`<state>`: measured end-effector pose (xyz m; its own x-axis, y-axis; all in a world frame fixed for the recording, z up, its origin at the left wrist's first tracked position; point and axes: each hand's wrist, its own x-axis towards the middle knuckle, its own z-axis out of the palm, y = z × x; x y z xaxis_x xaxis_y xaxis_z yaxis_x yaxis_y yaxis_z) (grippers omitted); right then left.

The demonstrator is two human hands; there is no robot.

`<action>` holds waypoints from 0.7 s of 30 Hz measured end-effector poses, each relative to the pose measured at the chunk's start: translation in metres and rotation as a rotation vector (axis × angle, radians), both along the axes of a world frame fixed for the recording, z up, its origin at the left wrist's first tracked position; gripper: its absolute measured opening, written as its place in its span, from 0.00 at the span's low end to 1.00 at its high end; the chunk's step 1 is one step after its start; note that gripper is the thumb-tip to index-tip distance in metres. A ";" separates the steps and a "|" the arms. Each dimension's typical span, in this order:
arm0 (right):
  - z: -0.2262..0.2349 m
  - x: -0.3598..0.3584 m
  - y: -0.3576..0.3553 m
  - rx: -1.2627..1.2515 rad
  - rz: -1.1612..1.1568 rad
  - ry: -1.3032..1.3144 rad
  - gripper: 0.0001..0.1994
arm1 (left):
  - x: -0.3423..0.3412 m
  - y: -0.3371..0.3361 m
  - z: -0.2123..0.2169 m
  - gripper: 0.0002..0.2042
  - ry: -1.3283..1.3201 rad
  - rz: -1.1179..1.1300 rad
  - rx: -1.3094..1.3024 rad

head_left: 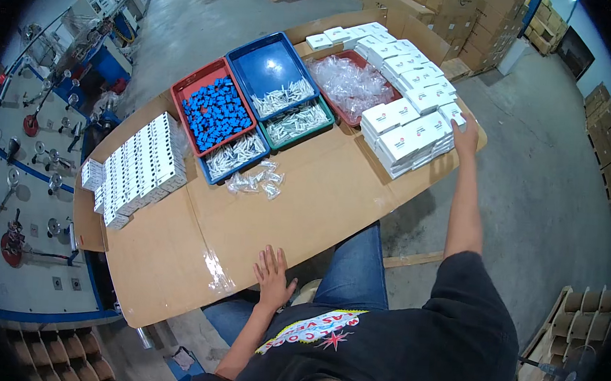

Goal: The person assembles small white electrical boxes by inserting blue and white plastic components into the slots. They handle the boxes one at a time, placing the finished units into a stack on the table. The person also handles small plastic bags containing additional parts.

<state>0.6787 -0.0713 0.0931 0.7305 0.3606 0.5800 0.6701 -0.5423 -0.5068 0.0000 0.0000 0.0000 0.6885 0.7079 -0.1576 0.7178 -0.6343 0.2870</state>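
My left hand (273, 279) lies on the near edge of the cardboard-covered table (245, 239), fingers spread and holding nothing. My right arm reaches out to the far right, where my right hand (466, 136) grips a small flat white box (452, 114) at the right end of several stacked white boxes (407, 137). Its thumb and fingers close on the box's outer side; part of the grip is hidden. Near the table's middle lie several small clear bags (258, 180) with white pieces inside, apart from both hands.
A red tray (178, 91) holds blue plastic pieces; blue trays (264, 49) and a green tray (302, 142) hold white and grey pieces. Another red tray (400, 91) holds clear bags. Rows of white cartons (140, 168) stand at left. A cardboard rim edges the table's back.
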 end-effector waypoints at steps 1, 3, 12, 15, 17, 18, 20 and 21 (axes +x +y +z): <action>-0.002 -0.023 -0.004 0.087 -0.009 -0.031 0.18 | 0.000 -0.001 0.003 0.53 -0.003 0.009 0.000; -0.012 -0.066 -0.023 0.222 -0.070 -0.037 0.13 | 0.006 -0.001 0.000 0.53 -0.026 0.011 0.006; -0.230 -0.381 -0.199 -0.090 0.005 0.746 0.09 | -0.010 -0.011 0.005 0.33 -0.342 -0.011 0.067; -0.307 -0.432 -0.284 -0.228 0.072 1.249 0.14 | -0.021 -0.026 -0.007 0.19 -0.611 -0.040 -0.237; -0.341 -0.428 -0.324 -0.308 0.040 1.416 0.15 | -0.018 -0.040 -0.014 0.13 -0.644 0.012 -0.551; -0.321 -0.427 -0.321 -0.418 -0.021 1.480 0.15 | -0.026 -0.040 -0.031 0.14 -0.539 0.008 -0.582; -0.279 -0.424 -0.313 -0.529 -0.091 1.540 0.15 | -0.042 -0.038 -0.087 0.16 -0.339 0.003 -0.665; -0.263 -0.420 -0.309 -0.544 -0.110 1.539 0.15 | -0.042 -0.034 -0.097 0.18 -0.200 -0.033 -0.766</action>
